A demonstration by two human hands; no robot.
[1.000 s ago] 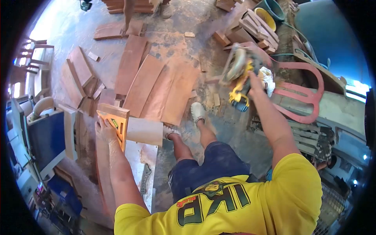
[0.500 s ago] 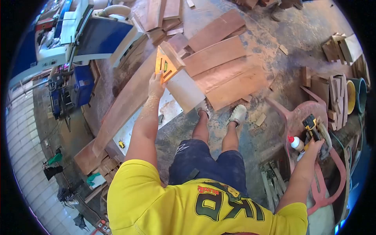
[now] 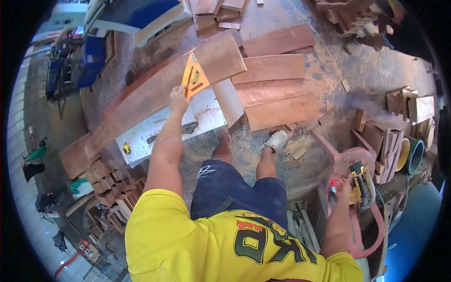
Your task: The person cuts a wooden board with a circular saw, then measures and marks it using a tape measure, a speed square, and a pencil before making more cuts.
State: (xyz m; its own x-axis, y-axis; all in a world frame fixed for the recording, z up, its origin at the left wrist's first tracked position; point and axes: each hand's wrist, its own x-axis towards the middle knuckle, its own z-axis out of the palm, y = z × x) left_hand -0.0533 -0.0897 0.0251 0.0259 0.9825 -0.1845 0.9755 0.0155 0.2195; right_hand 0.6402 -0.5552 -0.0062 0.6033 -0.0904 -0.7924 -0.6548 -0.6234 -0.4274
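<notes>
Square (image 3: 195, 77) reached, in the head view, just beyond the left grip (image 3: 179, 98), which was closed around its near corner. Its narrow tip pointed away from that grip and overlapped the board (image 3: 150, 94); whether it rested there or hovered, I could not tell. The board's long axis slanted from beyond and right of the left grip back toward its near left. That grip was the nearer one; the right grip (image 3: 346, 185) was well off to the right, over the chair (image 3: 342, 160), beside the saw (image 3: 361, 181) and the mostly hidden bottle (image 3: 334, 189). I could not tell whether it was loose or grasping either.

Counted: one square, one saw, one bottle, one chair; one tape (image 3: 127, 148) on the worktop (image 3: 209, 110), nearer the body than the left grip; at least four planks (image 3: 270, 68) beyond it, rightward.
</notes>
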